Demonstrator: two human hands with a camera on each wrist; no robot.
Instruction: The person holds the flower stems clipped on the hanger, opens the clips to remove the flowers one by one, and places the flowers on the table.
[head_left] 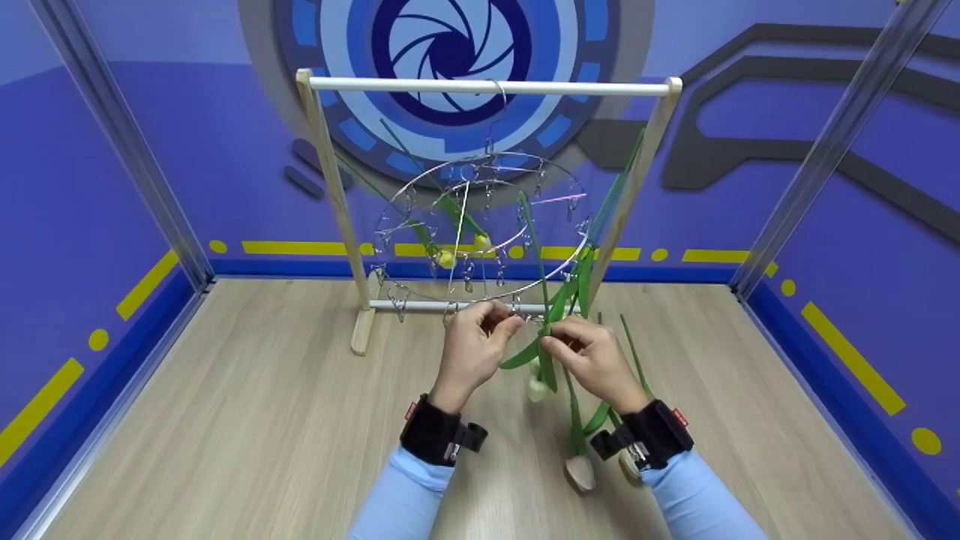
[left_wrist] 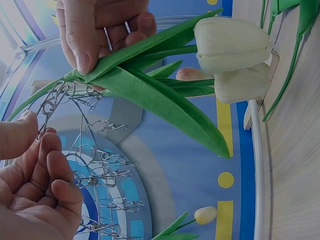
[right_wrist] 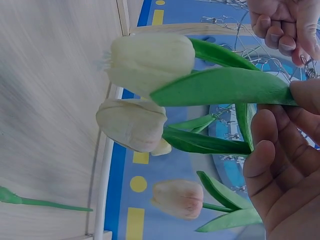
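Observation:
My left hand (head_left: 474,345) pinches a wire clip (left_wrist: 50,105) between thumb and forefinger at the front edge of a round metal clip hanger (head_left: 420,178). Close by on its right, my right hand (head_left: 596,356) grips an artificial white tulip (head_left: 538,388) by its stem and green leaf (right_wrist: 225,87), bloom downward. The stem passes up by the clip; whether the clip's jaws close on it, I cannot tell. A second white tulip (right_wrist: 132,125) and a pink-white tulip (right_wrist: 177,199) hang beyond in the right wrist view.
A wooden stand with a white top bar (head_left: 420,86) carries the hanger. Yellow tulips (head_left: 446,259) hang at its far side. On the table (head_left: 247,420), a pinkish tulip (head_left: 580,474) and another pale tulip (head_left: 630,465) lie near my right wrist. Blue printed walls (head_left: 90,172) surround the table.

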